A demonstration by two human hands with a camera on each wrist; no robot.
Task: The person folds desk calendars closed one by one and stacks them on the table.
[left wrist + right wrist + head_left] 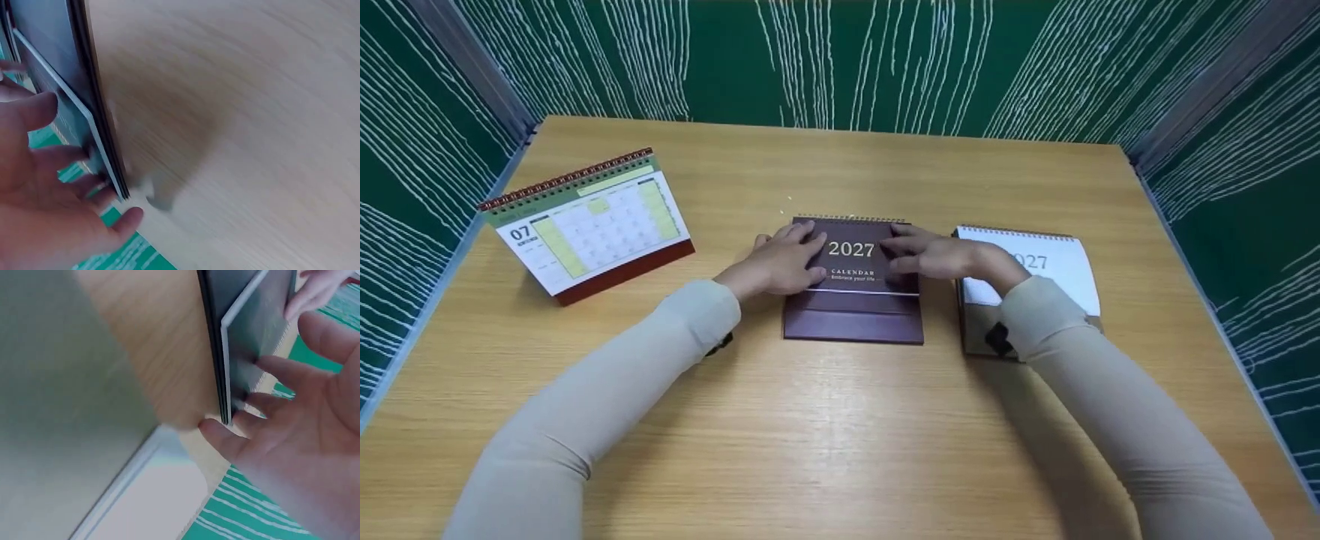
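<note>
A dark maroon desk calendar (852,259), its cover printed 2027 in gold, lies folded down in the middle of the table, spiral edge away from me. My left hand (780,262) rests spread fingers on the left side of the cover. On the right side, the fingers of my right hand (934,255) touch the cover the same way. Both wrist views show the fingers extended over the calendar's face and edge, not curled round it: left hand (50,180), right hand (304,422). Below the cover, part of the maroon base shows.
To the left stands a tent-shaped calendar (600,225) with a red base, open at page 07. A white and brown 2027 calendar (1027,251) lies on the right, partly under my right forearm. Green panels with white streaks (877,67) border the wooden table (840,435).
</note>
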